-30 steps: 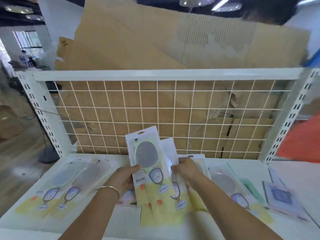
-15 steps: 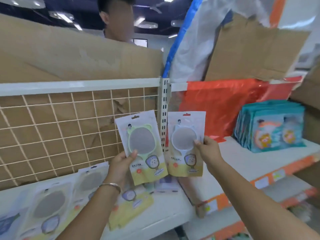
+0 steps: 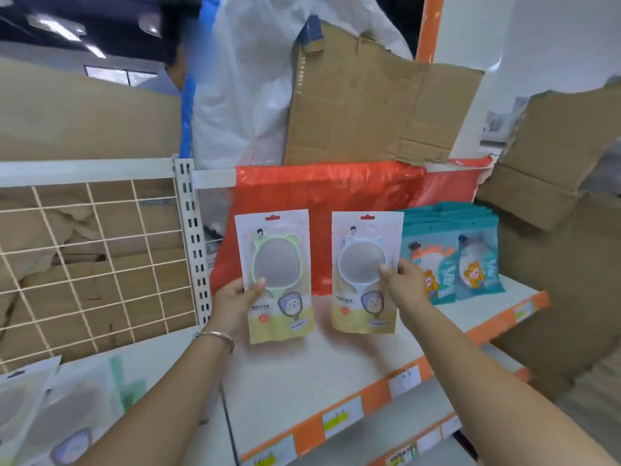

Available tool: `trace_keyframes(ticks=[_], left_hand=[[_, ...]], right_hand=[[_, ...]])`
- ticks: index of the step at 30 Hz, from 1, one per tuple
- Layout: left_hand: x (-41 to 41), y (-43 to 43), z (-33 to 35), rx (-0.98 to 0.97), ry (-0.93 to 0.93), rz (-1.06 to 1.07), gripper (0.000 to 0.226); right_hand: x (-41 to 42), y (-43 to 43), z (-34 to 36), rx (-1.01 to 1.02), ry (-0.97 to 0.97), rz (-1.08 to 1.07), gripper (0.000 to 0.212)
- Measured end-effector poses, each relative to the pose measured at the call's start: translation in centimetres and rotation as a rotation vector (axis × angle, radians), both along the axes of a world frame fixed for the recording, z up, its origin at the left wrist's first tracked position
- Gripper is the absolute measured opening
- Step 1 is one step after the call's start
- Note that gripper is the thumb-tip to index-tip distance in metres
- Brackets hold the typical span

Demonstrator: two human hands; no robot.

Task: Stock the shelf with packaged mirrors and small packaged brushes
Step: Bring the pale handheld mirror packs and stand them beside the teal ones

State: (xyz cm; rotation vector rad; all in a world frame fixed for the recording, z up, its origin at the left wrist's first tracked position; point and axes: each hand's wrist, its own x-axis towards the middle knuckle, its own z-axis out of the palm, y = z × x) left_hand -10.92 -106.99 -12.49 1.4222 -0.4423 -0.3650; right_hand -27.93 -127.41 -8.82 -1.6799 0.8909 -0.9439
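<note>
My left hand [image 3: 235,299] grips a packaged mirror with a green bear-eared frame [image 3: 277,264], held upright above the white shelf [image 3: 302,375]. My right hand [image 3: 401,284] grips a second packaged mirror with a pale blue cat-eared frame [image 3: 364,260], also upright, just left of a standing row of teal packages [image 3: 453,257]. Both packs hang side by side, a small gap apart, in front of a red plastic sheet [image 3: 329,186]. More packaged mirrors [image 3: 50,408] lie flat on the shelf at the lower left.
A white wire grid back panel [image 3: 94,260] and a slotted upright post [image 3: 191,237] stand at the left. Cardboard sheets [image 3: 369,99] and a white sack [image 3: 242,82] lean behind the shelf. The shelf's front edge carries orange strips with price labels [image 3: 342,415]. A cardboard box [image 3: 554,163] stands at the right.
My view has swung right from the grid shelf to the orange-edged shelf. Both hands lifted a mirror pack each and carried them right, now spread apart beside the teal packages.
</note>
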Motion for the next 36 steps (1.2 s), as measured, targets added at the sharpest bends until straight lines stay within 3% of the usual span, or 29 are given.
trace_keyframes(ticks=[11,21,28,36], left_hand=[[4.4,-9.3,-2.9,0.032,0.023,0.073,0.008],[2.4,-14.7,-4.5,-0.040,0.089,0.243,0.015],[1.7,-15.1,-5.2,-0.046,0.119,0.329,0.020],[0.8,-16.5,-5.2,-0.059,0.093,0.281,0.018]], right_hand=[[7.7,-9.8,-3.2,0.129,-0.027,0.125,0.009],[15.0,-17.0,-8.0,0.224,0.064,0.353,0.014],[16.7,-18.7,-7.6,0.219,0.016,0.432,0.017],[16.1,-19.4,-9.0,0.170,0.081,0.403,0.004]])
